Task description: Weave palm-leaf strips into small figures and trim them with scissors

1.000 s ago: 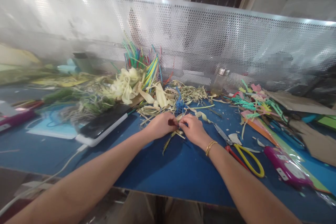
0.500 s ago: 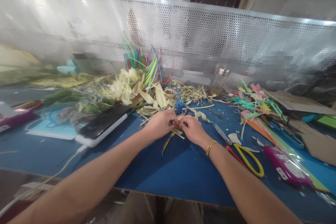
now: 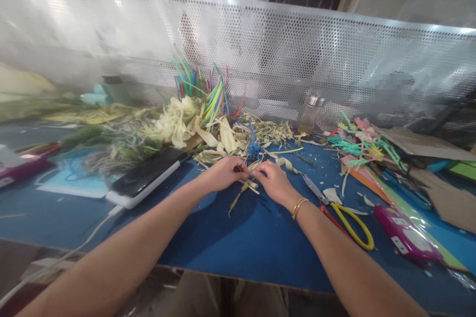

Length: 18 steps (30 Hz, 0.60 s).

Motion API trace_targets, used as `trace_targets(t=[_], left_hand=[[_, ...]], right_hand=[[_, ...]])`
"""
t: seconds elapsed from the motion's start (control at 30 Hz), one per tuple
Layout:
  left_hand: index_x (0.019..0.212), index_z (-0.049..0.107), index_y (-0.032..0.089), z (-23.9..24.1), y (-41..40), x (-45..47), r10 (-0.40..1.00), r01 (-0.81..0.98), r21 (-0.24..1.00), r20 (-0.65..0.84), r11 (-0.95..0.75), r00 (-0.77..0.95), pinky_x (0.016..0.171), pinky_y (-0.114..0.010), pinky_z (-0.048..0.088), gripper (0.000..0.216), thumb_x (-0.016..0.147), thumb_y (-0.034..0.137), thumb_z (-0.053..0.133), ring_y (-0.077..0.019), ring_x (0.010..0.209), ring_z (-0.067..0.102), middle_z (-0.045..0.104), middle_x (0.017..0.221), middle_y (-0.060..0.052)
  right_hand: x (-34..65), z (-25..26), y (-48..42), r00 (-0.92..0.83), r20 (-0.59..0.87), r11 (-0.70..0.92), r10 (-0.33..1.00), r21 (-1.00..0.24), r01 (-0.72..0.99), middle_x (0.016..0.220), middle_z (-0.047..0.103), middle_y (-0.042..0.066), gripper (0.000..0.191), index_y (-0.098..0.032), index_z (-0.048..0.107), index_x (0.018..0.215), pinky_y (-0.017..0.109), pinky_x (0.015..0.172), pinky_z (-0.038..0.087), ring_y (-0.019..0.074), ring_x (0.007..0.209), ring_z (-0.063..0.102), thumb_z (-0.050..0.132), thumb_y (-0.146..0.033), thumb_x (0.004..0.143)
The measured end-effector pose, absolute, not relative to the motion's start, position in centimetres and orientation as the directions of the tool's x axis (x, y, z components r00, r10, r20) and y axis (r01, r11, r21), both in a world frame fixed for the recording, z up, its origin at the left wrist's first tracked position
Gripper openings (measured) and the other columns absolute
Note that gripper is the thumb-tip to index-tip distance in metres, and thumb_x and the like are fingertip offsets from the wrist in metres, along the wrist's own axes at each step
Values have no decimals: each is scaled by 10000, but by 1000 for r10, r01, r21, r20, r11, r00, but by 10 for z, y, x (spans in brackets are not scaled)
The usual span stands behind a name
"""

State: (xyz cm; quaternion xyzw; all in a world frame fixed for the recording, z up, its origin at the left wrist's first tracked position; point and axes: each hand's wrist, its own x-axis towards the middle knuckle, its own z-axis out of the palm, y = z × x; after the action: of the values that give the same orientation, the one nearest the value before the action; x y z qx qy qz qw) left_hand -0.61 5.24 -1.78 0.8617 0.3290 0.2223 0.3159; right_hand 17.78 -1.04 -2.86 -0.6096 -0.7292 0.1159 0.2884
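My left hand (image 3: 226, 173) and my right hand (image 3: 273, 181) face each other over the blue table, a small gap between their fingertips. Thumb and fingers of each are pinched together; whatever sits between them is too small to make out. Just under the fingertips lie pale dried leaf strips (image 3: 244, 193). Behind the hands is a tangle of blue string (image 3: 255, 149), with a heap of dry leaf scraps (image 3: 273, 131) beyond it. A gold bracelet (image 3: 299, 207) circles my right wrist.
Yellow-and-red-handled scissors (image 3: 351, 223) and a purple object (image 3: 407, 235) lie at the right. Left of my hands is a phone (image 3: 143, 173) on a white power bank with a cable. A glass bottle (image 3: 311, 111) stands near the perforated metal panel (image 3: 334, 49).
My hands have moved slightly apart; their fingertips met before and now leave a gap. My left hand has shifted a little to the left.
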Motion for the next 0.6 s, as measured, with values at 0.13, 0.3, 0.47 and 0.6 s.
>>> trace_targets(t=[0.13, 0.3, 0.47, 0.6], left_hand=[[774, 651, 164, -15, 51, -7, 708, 434, 720, 113, -542, 697, 648, -242, 417, 174, 755, 333, 614, -141, 680, 581, 663, 713, 0], [772, 637, 169, -13, 50, -7, 717, 415, 759, 96, -501, 690, 643, -242, 420, 193, 739, 359, 629, -136, 664, 567, 642, 685, 15], [741, 613, 171, -11, 49, -7, 731, 383, 783, 130, -490, 670, 635, -240, 413, 175, 729, 345, 628, -134, 663, 549, 607, 660, 25], [740, 605, 169, -9, 47, -7, 748, 425, 764, 112, -486, 654, 622, -244, 407, 150, 736, 319, 608, -136, 655, 547, 618, 669, 16]], right_hand=[[178, -29, -10, -86, 298, 232, 951, -498, 836, 928, 632, 40, 279, -213, 661, 825, 302, 813, 375, 174, 913, 554, 457, -379, 919], [178, -30, -10, -71, 316, 213, 946, -441, 872, 945, 634, 56, 310, -206, 658, 859, 306, 807, 361, 182, 931, 544, 414, -381, 936], [180, -30, -11, -42, 296, 148, 954, -343, 928, 926, 637, 54, 351, -211, 649, 823, 316, 761, 344, 195, 899, 542, 380, -401, 944], [182, -31, -11, -40, 287, 128, 957, -295, 947, 922, 645, 65, 353, -210, 647, 801, 325, 744, 337, 208, 897, 544, 382, -399, 939]])
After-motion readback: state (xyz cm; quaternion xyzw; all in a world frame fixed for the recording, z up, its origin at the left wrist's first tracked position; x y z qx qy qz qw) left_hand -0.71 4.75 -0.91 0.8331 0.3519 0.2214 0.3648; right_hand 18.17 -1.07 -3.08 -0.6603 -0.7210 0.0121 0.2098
